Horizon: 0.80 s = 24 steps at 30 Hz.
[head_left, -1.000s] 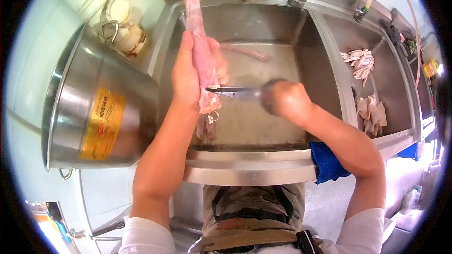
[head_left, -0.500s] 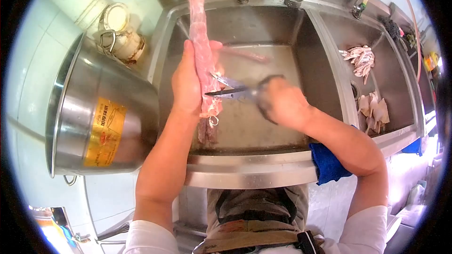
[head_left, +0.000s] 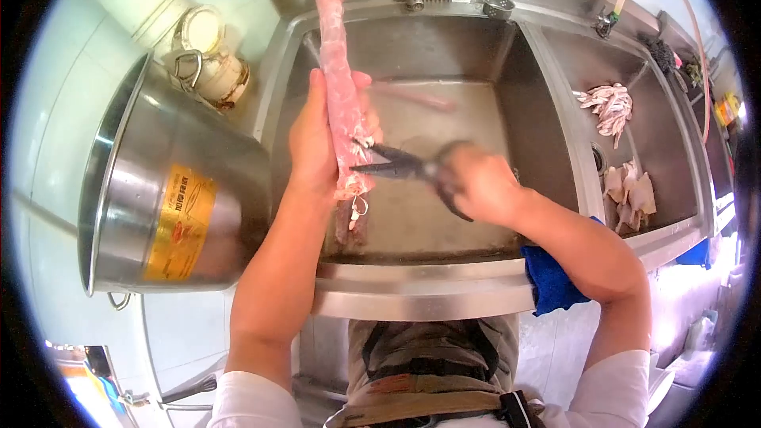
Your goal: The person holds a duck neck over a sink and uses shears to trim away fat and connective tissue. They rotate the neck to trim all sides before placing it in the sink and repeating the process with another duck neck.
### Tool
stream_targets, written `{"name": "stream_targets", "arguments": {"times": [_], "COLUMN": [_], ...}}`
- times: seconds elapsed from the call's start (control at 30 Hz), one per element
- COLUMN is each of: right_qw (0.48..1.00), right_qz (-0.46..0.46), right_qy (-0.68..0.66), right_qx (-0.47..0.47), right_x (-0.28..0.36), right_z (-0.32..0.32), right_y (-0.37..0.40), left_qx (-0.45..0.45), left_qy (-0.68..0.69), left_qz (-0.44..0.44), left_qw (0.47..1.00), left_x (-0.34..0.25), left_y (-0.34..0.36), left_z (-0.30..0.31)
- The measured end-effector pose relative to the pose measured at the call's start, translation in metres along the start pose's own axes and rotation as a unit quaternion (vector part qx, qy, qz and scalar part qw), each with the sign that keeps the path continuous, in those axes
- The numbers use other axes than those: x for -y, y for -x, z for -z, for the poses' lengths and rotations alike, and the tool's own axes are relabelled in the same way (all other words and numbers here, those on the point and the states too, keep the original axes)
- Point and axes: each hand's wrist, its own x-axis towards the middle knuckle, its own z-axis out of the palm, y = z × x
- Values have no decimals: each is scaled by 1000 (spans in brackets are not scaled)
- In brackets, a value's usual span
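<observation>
My left hand [head_left: 313, 139] is wrapped round a long, pink, skinned piece of raw meat [head_left: 336, 63], held upright over the sink. Pale stringy bits hang from the ragged lower end of the meat. In my right hand [head_left: 483, 182] is a pair of scissors [head_left: 396, 165], its dark handles partly blurred. The scissor blades are parted, their tips at the right side of the meat near its lower end. Beneath, a darker strip of meat [head_left: 353, 222] lies in the sink, partly hidden. Another thin strip of meat [head_left: 416, 97] rests farther back on the sink floor.
The steel sink [head_left: 547, 127] has a drain cup [head_left: 498, 6] at its back. In the right basin lie pale strips [head_left: 610, 108] and flat pale pieces [head_left: 630, 194]. A large steel pot [head_left: 230, 214] stands left, and a blue cloth [head_left: 553, 281] hangs over the front edge.
The scissors have turned slightly, and their blades are a little closer together. More stringy tissue hangs from the meat's lower end. My left hand keeps its hold.
</observation>
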Motion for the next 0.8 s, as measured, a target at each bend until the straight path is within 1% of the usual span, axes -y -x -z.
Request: {"name": "stream_targets", "arguments": {"times": [0.1, 0.2, 0.27, 0.4, 0.47, 0.5, 0.57, 0.6, 0.67, 0.7, 0.8], "right_qw": [997, 996, 994, 994, 995, 996, 996, 986, 977, 972, 988], "right_qz": [-53, -6, -5, -11, -21, -26, -63, -80, -71, -68, -104], "right_qy": [56, 92, 105, 110, 96, 89, -65, -143, -198, -226, -102], "right_qx": [-16, -18, -18, 2, 9, 12, 24, 32, 25, 22, 59], "right_x": [1, -4, -2, 2, 0, -1, 3, 6, 11, 13, 20], "right_z": [0, -3, -1, 6, 3, 3, 3, 3, 6, 8, 10], "right_y": [-1, -3, -3, -5, -6, -7, -7, -7, -8, -9, -8], "left_qx": [-17, -19, -26, -44, -60, -85, -134, -104, -45, -52, -68], "left_qy": [-29, -19, 4, 10, 6, -13, -51, -36, -8, -28, -71], "left_qz": [-11, -13, -4, -16, -18, -18, -17, -16, -13, -12, -11], "left_qw": [999, 1000, 1000, 999, 998, 996, 990, 994, 999, 998, 995], "left_x": [3, 5, 6, 9, 7, 4, -3, -2, 1, 0, 3], "left_y": [0, 1, 3, 1, -1, 0, 4, 3, 2, 2, 3], "left_z": [-3, -3, -3, 5, 5, 0, -14, -11, 0, -2, -8]}}
